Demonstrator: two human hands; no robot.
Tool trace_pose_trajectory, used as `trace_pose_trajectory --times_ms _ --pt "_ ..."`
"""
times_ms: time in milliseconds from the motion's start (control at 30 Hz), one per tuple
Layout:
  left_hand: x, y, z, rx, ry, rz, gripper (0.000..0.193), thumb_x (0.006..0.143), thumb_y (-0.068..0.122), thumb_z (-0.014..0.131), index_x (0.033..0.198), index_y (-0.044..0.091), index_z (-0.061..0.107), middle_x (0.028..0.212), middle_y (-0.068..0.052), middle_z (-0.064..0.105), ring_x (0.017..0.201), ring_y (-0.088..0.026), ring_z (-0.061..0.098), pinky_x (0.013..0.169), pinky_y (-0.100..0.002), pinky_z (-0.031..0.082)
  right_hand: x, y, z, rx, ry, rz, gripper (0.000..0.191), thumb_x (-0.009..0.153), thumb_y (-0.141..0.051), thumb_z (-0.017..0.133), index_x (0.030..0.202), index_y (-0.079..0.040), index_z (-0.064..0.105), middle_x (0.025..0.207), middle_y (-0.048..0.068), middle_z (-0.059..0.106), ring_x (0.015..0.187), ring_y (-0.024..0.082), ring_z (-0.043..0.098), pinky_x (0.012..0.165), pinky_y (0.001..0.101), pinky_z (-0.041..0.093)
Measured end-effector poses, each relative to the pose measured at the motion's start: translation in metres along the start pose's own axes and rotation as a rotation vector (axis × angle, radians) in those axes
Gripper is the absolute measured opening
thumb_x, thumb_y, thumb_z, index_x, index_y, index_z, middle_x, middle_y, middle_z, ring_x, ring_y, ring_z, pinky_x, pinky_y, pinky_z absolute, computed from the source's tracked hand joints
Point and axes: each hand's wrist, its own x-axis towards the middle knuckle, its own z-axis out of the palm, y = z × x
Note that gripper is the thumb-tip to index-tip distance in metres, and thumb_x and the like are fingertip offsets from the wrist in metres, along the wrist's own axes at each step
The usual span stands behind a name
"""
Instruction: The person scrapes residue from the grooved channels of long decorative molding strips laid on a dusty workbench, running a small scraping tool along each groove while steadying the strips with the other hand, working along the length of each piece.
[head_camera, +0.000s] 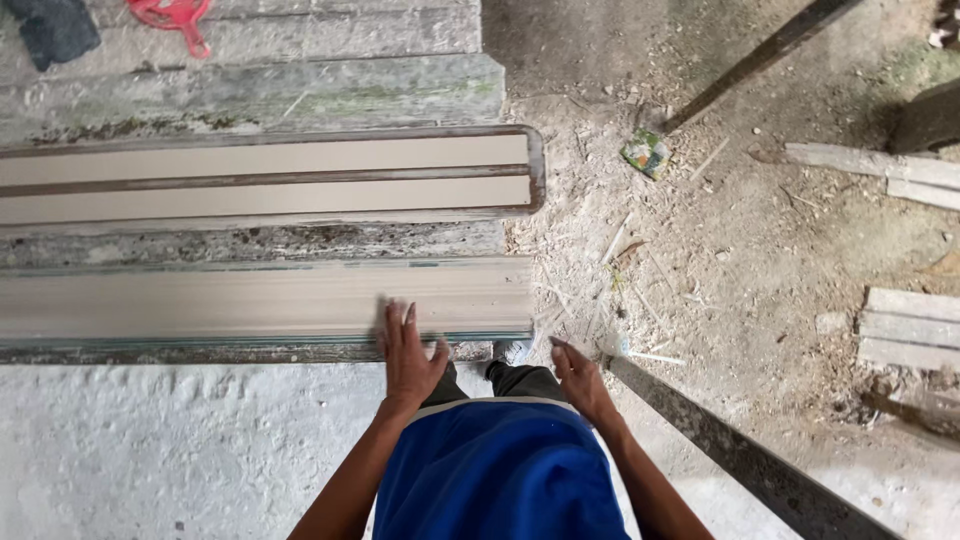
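My left hand (408, 350) lies flat with fingers spread on the near edge of a long pale beige panel (260, 297), close to its right end. My right hand (577, 375) hangs in the air to the right of that panel's end, fingers loosely bent, holding nothing. A second long panel with a dark brown rim and centre strip (270, 180) lies parallel, farther away. Both panels rest on weathered grey planks (250, 95). My blue shirt (500, 470) fills the bottom middle.
Sawdust and wood splinters cover the dirt floor (720, 250) at right. Loose wood offcuts (905, 335) lie at the right edge. A dark beam (740, 455) runs diagonally at lower right. A red plastic object (175, 15) and dark cloth (55, 30) sit top left.
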Motion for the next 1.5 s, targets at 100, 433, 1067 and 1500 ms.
trace_pose_trajectory --times_ms 100,433,1067,1500 --pt "-0.009 -0.016 -0.018 -0.037 0.001 -0.088 0.087 0.086 0.034 0.071 0.155 0.003 0.028 0.167 -0.026 0.012 0.156 -0.045 0.011 0.118 -0.069 0.016 0.034 -0.023 0.006 0.053 -0.082 0.118 0.057 0.108 -0.048 0.033 0.143 -0.009 0.057 0.077 0.011 0.061 0.057 0.017 0.055 0.047 0.0351 0.051" --pt "0.015 -0.075 -0.051 0.046 -0.126 -0.214 0.113 0.081 0.058 0.074 0.162 0.008 0.013 0.169 -0.024 0.003 0.157 -0.046 0.001 0.116 -0.073 0.012 0.091 -0.220 0.000 -0.741 -0.020 -0.421 0.048 0.105 -0.020 0.037 0.153 -0.019 0.043 0.090 0.017 0.074 0.058 0.022 0.069 0.050 0.0388 0.060" --pt "0.044 -0.153 -0.101 -0.048 -0.616 -0.025 0.134 0.075 0.083 0.065 0.165 0.012 -0.004 0.171 -0.024 -0.011 0.157 -0.047 -0.006 0.122 -0.066 0.014 0.107 -0.190 -0.024 -1.455 -0.173 0.310 0.051 0.110 -0.045 0.037 0.120 -0.013 0.075 0.096 0.013 0.080 0.072 0.018 0.073 0.070 0.0431 0.062" --pt "0.064 -0.164 -0.103 -0.007 -0.815 -0.044 0.137 0.070 0.085 0.065 0.166 0.017 -0.007 0.172 -0.020 -0.014 0.158 -0.043 -0.005 0.126 -0.059 0.013 0.145 -0.272 0.173 -1.342 -0.129 -0.425 0.033 0.102 -0.019 0.043 0.125 -0.006 0.063 0.099 0.021 0.074 0.088 0.035 0.075 0.072 0.0488 0.064"
